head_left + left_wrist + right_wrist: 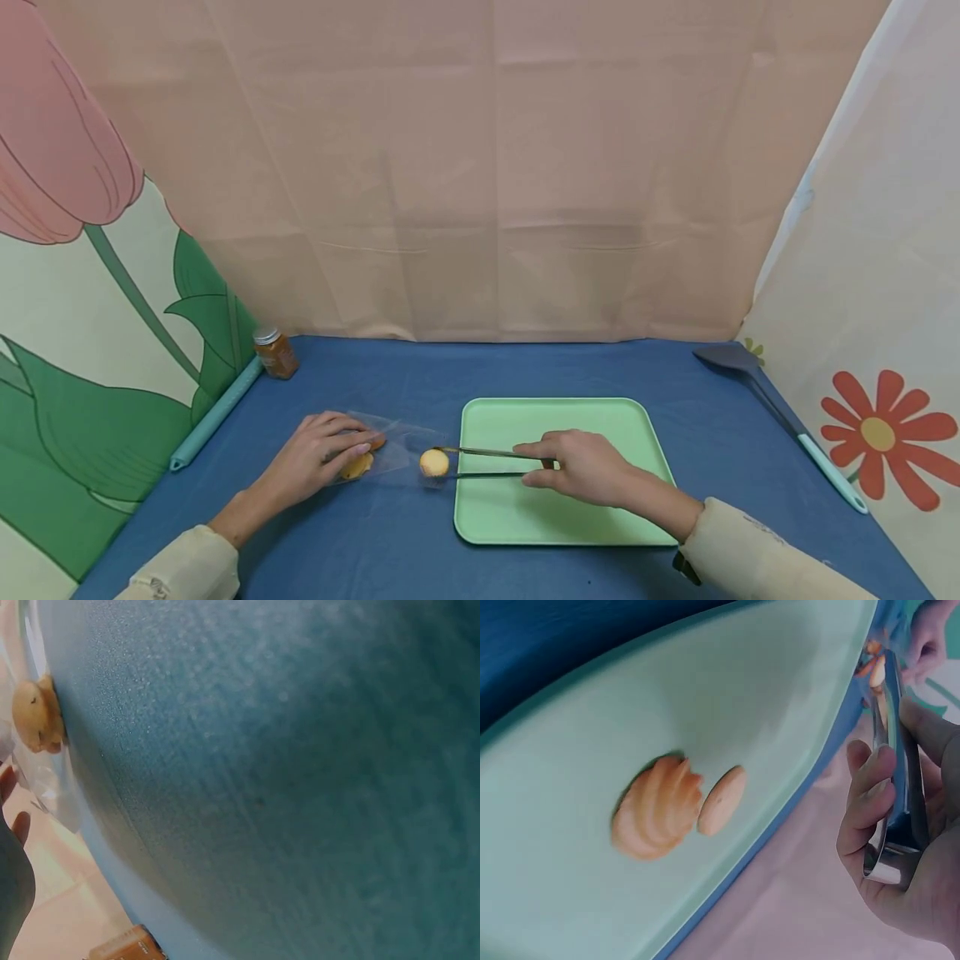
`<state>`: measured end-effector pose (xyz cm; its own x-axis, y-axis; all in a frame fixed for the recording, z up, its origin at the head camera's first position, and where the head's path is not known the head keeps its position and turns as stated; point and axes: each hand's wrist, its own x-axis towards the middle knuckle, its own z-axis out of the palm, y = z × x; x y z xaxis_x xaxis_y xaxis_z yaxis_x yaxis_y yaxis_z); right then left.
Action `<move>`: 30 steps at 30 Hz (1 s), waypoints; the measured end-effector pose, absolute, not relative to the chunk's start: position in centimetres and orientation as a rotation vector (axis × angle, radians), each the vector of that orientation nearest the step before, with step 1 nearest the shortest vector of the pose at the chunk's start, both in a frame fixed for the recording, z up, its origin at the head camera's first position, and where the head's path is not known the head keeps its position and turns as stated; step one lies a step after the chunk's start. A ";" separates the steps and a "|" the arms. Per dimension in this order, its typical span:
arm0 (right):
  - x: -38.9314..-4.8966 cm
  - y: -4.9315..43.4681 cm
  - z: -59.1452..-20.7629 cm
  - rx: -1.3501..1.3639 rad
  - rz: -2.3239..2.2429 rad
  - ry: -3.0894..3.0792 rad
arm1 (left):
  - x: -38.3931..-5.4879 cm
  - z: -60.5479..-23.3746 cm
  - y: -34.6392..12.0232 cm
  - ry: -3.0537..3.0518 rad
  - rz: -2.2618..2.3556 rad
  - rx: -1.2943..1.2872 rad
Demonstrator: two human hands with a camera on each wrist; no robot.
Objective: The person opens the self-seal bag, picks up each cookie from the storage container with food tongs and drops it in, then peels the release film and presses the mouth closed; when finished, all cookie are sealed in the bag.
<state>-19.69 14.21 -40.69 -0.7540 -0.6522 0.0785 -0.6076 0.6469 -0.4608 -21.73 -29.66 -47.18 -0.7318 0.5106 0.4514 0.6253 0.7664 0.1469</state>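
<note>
My left hand grips a clear plastic bag lying on the blue cloth, its fingers curled over the bag. Yellow cookies show through the plastic beneath the fingers. In my right hand is a pair of metal tongs, reaching left across the tray. Between the tong tips, at the bag's right end, is a round pale cookie. The right wrist view shows a ridged, shell-like cookie and a flat oval cookie on the light green tray; the right hand hides them in the head view.
A spice jar with a silver lid stands at the back left. Beside it, a turquoise roll lies along the left edge. A dark spatula with a mint handle lies along the right edge. Fabric walls enclose three sides.
</note>
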 end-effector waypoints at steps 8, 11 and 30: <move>-20.2 12.3 -41.1 -1.085 -0.687 2.762 | -21.8 -46.9 -29.5 -2.570 -0.392 -0.873; -20.4 11.7 -41.2 -1.106 -0.680 2.761 | -21.8 -47.0 -29.6 -2.560 -0.394 -0.881; -21.1 7.4 -41.3 -1.120 -0.667 2.749 | -21.9 -47.0 -29.5 -2.548 -0.365 -0.899</move>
